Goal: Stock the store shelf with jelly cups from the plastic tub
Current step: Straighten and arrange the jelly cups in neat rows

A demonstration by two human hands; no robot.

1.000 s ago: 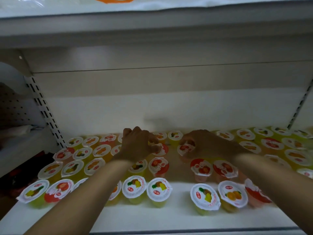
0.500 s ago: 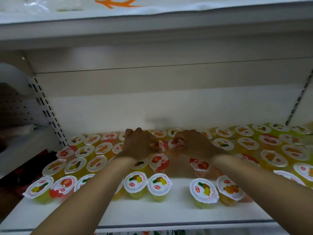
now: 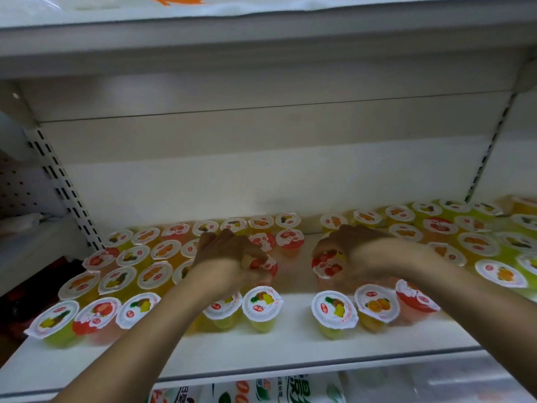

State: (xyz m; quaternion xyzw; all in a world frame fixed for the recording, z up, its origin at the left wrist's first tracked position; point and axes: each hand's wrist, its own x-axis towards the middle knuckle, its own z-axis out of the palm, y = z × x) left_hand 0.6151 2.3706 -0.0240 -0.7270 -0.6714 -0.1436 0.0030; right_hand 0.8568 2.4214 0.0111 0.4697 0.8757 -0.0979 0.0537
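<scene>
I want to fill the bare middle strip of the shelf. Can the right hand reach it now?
Probably yes. The right hand holds a red jelly cup right beside the bare strip, and nothing stands between them.

Printed packages (image 3: 261, 392) on the level below, lettering partly cut off. White bag with orange print (image 3: 174, 1) lies overhead. Perforated panel (image 3: 14, 187) stands far left.

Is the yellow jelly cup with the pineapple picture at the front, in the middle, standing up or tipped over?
Standing up. The yellow pineapple-lidded jelly cup sits on the white shelf board with its round foil lid facing up and still sealed.
</scene>
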